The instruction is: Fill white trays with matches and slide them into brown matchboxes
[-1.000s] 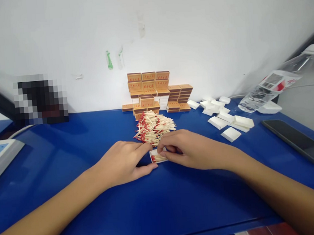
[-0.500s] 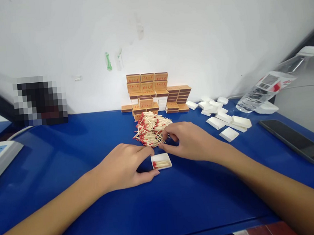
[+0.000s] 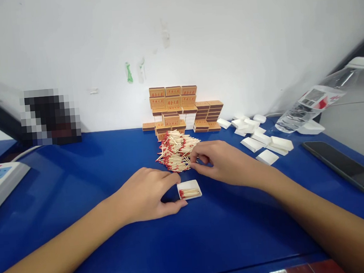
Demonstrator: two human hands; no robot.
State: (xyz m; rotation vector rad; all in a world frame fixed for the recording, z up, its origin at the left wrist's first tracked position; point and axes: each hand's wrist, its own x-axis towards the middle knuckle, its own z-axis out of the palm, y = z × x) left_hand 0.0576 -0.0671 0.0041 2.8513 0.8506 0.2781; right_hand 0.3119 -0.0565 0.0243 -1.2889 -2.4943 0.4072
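A small white matchbox tray [image 3: 189, 184] lies on the blue table, with several red-tipped matches [image 3: 189, 193] along its near side. My left hand [image 3: 151, 192] grips the tray's left end between thumb and fingers. Just beyond is a heaped pile of loose matches [image 3: 175, 147], red heads mostly to the left. My right hand [image 3: 220, 163] reaches in from the right, fingertips pinched on matches at the pile's near right edge. How many it grips is hidden by the fingers.
Orange matchboxes [image 3: 173, 102] are stacked against the wall behind the pile. Loose white trays [image 3: 252, 143] lie scattered to the right, near a tilted plastic bottle [image 3: 314, 101] and a phone [image 3: 345, 166]. A white power strip [image 3: 7, 184] is at far left.
My right fingertips have drawn back slightly right along the pile's edge. My left hand keeps its grip on the tray. The whole view has shifted slightly.
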